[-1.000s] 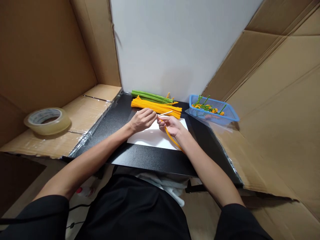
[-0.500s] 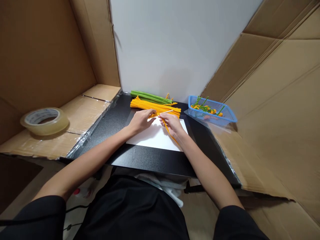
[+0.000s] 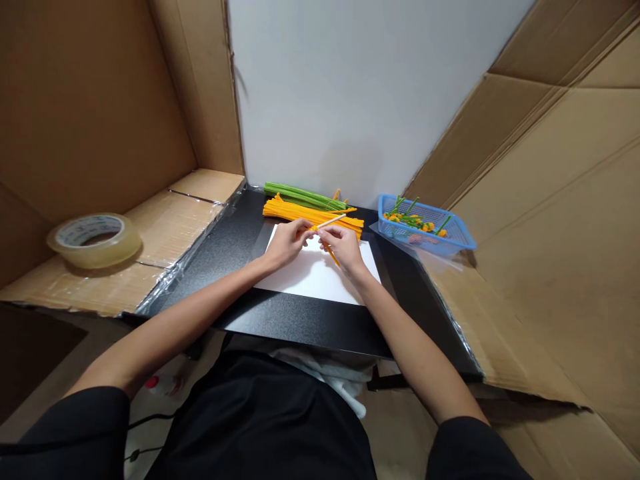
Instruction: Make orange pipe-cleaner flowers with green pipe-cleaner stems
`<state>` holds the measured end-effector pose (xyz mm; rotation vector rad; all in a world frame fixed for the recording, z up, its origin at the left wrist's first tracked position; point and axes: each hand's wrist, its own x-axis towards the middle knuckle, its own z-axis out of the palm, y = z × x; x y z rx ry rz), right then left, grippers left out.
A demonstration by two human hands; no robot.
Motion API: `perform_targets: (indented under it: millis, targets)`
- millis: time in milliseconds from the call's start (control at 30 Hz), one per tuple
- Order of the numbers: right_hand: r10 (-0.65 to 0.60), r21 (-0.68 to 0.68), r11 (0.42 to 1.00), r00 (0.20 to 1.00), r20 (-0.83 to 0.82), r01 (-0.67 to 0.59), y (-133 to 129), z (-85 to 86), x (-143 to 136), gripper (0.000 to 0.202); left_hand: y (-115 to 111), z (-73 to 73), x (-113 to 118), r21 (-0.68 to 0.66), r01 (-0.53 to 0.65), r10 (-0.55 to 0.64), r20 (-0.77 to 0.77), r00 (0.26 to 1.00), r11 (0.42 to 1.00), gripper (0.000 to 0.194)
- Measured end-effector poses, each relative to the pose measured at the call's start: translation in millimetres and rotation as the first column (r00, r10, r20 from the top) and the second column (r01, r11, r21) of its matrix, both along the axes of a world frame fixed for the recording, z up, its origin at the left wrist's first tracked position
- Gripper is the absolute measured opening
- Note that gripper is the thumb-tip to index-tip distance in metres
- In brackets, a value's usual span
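Observation:
My left hand (image 3: 289, 243) and my right hand (image 3: 344, 248) meet over a sheet of white paper (image 3: 310, 277). Between their fingertips is a thin pale stick (image 3: 332, 221), its far end slanting up to the right. My left hand pinches the stick's near end, where some orange fuzz shows. An orange pipe cleaner (image 3: 331, 255) is held in my right fingers, and its loose tail hangs below that hand. How the pipe cleaner lies around the stick is partly hidden by the fingers.
Behind the hands lie a bundle of orange pipe cleaners (image 3: 290, 211) and a green bundle (image 3: 300, 193). A blue basket (image 3: 463, 239) at right holds small orange-and-green pieces. A tape roll (image 3: 117, 250) rests on cardboard at left. Cardboard walls flank the black table (image 3: 280, 327).
The stick now tilts up more steeply. My right fingers have closed in near my left fingertips, and the pipe cleaner's visible tail is shorter and hangs clear of my right wrist.

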<state>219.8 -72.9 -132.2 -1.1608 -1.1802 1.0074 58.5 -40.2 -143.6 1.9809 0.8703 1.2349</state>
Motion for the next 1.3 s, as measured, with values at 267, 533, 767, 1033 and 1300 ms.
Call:
perform_targets:
  millis: [267, 533, 767, 1033, 1300]
  targets:
    - [0.070, -0.200, 0.975, 0.988, -0.137, -0.097, -6.9, 10.4, 2.8, 0.036, 4.6, -0.6, 3.5, -0.140, 0.123, -0.091, 0.216, 0.972, 0.983, 0.028]
    - [0.108, -0.155, 0.980, 0.987, -0.122, -0.126, -2.6, 8.9, 6.8, 0.044, 6.5, 7.5, 3.9, -0.358, 0.340, -0.203, 0.367, 0.908, 0.870, 0.038]
    - [0.083, 0.004, 0.997, 0.997, -0.001, -0.083, 4.6, 0.7, 7.3, 0.045, 7.5, 12.8, -2.4, -0.425, 0.373, -0.231, 0.348, 0.908, 0.825, 0.040]
    - [0.105, 0.134, 0.985, 0.994, 0.022, -0.107, 6.7, -2.6, 5.5, 0.033, 1.7, 15.7, 2.6, -0.513, 0.455, -0.239, 0.433, 0.869, 0.728, 0.043]
    - [0.051, 0.161, 0.985, 0.994, 0.092, -0.066, 4.1, -2.1, 3.3, 0.030, 1.6, 12.4, 2.9, -0.466, 0.348, -0.188, 0.355, 0.916, 0.813, 0.050]
